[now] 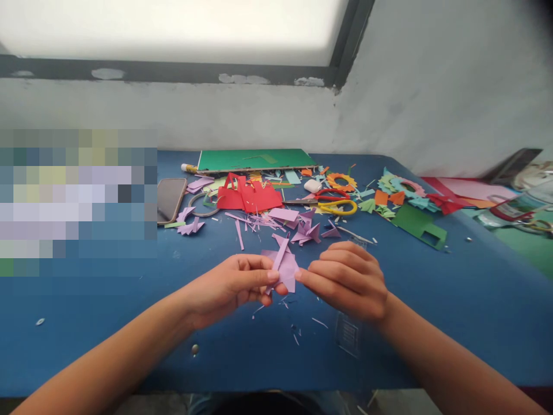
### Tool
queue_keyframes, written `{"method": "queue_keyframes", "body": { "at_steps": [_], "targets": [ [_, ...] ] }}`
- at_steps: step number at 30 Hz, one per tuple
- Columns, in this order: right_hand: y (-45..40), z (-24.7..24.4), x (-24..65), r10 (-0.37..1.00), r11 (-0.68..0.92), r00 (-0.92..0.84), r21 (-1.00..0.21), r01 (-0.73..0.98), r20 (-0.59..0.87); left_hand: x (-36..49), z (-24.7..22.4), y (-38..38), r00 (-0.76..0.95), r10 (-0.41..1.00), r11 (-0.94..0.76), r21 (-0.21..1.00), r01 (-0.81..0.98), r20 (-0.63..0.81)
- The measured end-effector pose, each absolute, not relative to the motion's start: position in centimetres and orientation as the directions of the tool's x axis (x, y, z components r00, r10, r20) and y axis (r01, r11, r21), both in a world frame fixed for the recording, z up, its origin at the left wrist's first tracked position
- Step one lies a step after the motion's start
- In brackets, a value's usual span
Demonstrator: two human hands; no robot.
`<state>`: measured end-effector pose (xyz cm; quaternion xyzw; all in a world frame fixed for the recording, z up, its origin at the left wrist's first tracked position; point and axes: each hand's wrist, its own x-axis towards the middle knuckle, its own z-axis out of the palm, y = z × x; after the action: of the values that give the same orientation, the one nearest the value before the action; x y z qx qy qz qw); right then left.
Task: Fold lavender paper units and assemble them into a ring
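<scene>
Between thumb and fingers, my left hand (pixel 242 283) pinches a folded purple paper piece (pixel 288 268) with a narrow strip lying slantwise across it. My right hand (pixel 348 279) is curled, and its fingertips touch the right edge of the same paper; whether they grip it is hard to make out. Just beyond the hands lie purple folded pieces (pixel 306 231) and thin purple strips (pixel 240 235). Farther back are cut red paper (pixel 248 197) and scissors (pixel 337 206) with red and yellow handles.
The blue table (pixel 142 323) also bears a phone (pixel 171 199) at the left, a green board (pixel 254 160) at the back, a white eraser (pixel 312 185), an orange paper ring (pixel 341 182) and a green cut card (pixel 419 225). Paper slivers lie near the hands.
</scene>
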<state>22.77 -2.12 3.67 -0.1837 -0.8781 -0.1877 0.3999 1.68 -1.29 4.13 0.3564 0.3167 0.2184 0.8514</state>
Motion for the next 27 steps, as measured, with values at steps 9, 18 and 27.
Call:
{"method": "queue_keyframes", "body": {
  "at_steps": [9,18,27],
  "targets": [
    [-2.15,3.75,22.58,0.168,0.874,-0.633,0.182,0.45,0.756,1.6,4.29,-1.21,0.687,0.626,0.568,0.819,-0.076,-0.37],
    [-2.13,3.64,22.59,0.187,0.885,-0.652,0.162,0.436,0.735,1.09,4.2,-0.62,0.672,0.644,0.526,0.849,-0.042,-0.366],
    [-2.39,3.52,22.24,0.178,0.874,-0.639,0.178,0.453,0.748,1.63,4.0,-1.08,0.583,0.762,0.369,0.929,-0.033,-0.282]
  ]
}}
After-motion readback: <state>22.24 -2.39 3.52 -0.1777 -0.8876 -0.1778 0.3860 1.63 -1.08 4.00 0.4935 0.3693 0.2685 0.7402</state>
